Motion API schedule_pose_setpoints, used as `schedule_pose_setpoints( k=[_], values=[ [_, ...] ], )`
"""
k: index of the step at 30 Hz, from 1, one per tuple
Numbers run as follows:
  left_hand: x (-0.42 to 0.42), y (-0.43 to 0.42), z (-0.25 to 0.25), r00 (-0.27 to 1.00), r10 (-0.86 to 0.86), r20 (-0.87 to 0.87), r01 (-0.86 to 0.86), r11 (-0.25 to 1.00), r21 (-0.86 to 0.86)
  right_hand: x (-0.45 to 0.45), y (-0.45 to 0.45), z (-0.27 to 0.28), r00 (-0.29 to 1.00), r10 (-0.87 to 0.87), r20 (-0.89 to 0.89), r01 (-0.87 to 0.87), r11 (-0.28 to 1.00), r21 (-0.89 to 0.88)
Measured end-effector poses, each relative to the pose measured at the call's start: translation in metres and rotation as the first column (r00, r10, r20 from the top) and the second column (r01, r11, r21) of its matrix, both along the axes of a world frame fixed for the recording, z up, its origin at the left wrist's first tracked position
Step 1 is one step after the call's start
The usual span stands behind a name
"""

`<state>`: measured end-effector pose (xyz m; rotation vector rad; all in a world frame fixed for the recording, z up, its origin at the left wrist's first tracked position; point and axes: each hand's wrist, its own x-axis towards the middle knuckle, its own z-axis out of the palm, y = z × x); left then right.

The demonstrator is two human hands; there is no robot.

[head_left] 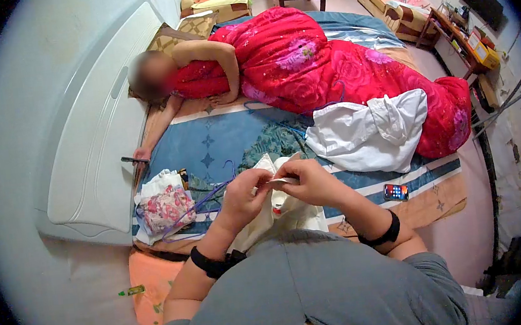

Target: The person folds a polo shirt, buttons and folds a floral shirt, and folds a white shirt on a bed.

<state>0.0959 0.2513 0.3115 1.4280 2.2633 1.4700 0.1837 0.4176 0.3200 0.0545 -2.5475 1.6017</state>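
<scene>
My left hand (246, 194) and my right hand (305, 182) meet in front of me, fingertips pinched on the edge of a cream-white shirt (303, 211). Pointed, collar-like flaps of it stick up beyond my fingers. The rest hangs over the bed's near edge, partly hidden by my arms and body. A small red mark shows on the cloth below my hands. To the left of my left hand lie folded clothes (165, 206), white and pink-floral, with purple-blue hangers (213, 192) beside them. Beyond my right hand a white garment (370, 132) is spread loosely.
A person under a red floral quilt (320, 63) lies across the bed (195, 131), holding a dark phone (134, 159). Another phone (396, 192), lit, rests near the bed's right front edge. The pale headboard (100, 128) stands left; an orange cloth (153, 282) lies at lower left.
</scene>
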Motion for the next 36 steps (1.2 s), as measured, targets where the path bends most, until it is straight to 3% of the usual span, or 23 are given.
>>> schedule_pose_setpoints(
  k=[2,6,8,10,14,16,18,20,26,36],
  values=[
    [-0.001,0.001,-0.001,0.996,-0.017,-0.084,0.016,1.000,-0.017,0.001,-0.001,-0.002,0.999,-0.026,0.040,0.026,1.000,-0.009],
    [-0.002,0.003,-0.002,0.997,-0.027,-0.075,0.027,1.000,-0.001,0.002,-0.002,-0.001,0.997,-0.073,-0.013,0.073,0.996,0.056],
    [-0.004,0.004,-0.004,0.979,-0.058,-0.195,0.070,0.996,0.052,0.003,-0.003,0.002,0.997,-0.082,0.000,0.082,0.995,0.060],
    [-0.006,0.004,-0.005,0.971,-0.072,-0.226,0.090,0.993,0.071,0.005,-0.005,0.005,0.994,-0.110,0.010,0.110,0.994,-0.017],
    [-0.004,0.004,0.002,0.950,-0.078,-0.303,0.136,0.975,0.176,0.011,-0.011,0.012,0.989,-0.146,-0.036,0.147,0.989,0.011],
    [-0.002,0.003,0.006,0.937,-0.067,-0.342,0.137,0.973,0.185,0.011,-0.013,0.009,0.955,-0.148,-0.256,0.180,0.978,0.107],
    [0.000,0.002,0.008,0.924,-0.057,-0.379,0.139,0.971,0.192,0.014,-0.015,0.013,0.955,-0.171,-0.241,0.206,0.970,0.129],
    [0.002,0.002,0.009,0.914,-0.032,-0.405,0.123,0.972,0.201,0.013,-0.012,0.007,0.908,-0.098,-0.408,0.198,0.958,0.209],
    [0.007,0.003,0.014,0.916,-0.041,-0.400,0.148,0.959,0.241,0.011,-0.009,-0.002,0.770,0.000,-0.638,0.214,0.942,0.258],
    [0.014,0.009,0.015,0.956,-0.052,-0.289,0.124,0.964,0.236,0.007,-0.011,-0.012,0.716,-0.082,-0.693,0.322,0.920,0.225]
  ],
)
